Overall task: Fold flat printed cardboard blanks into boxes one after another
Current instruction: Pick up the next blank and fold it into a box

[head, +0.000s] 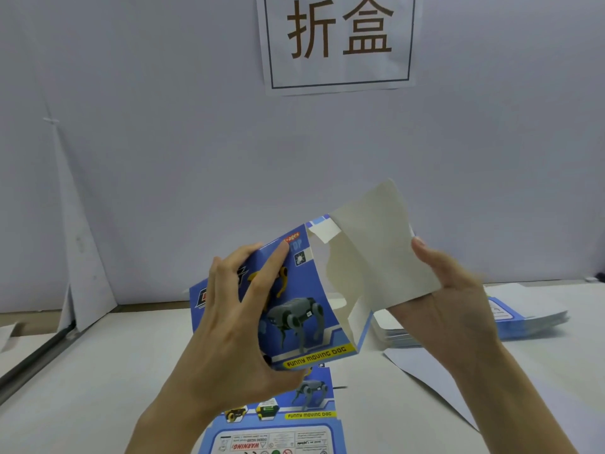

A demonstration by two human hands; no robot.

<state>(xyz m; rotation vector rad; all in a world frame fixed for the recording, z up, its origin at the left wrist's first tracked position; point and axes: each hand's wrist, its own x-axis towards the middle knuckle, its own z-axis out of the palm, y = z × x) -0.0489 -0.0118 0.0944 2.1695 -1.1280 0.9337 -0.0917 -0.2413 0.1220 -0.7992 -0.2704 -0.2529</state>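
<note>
One box [296, 309] — left hand [229, 326]; right hand [455, 309]

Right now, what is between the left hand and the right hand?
In the head view, the half-opened blue box spans the gap: the left hand grips its printed panel, the right hand holds its plain flap.

The left hand [235, 322] covers the title on the box [304, 299], and the fingers of the right hand [458, 303] lie hidden behind its white flap [376, 244]. That hand screens part of the stack of blanks [530, 319] at right. The near flat blank [284, 430] runs off the bottom edge, its fine print unreadable.
</note>
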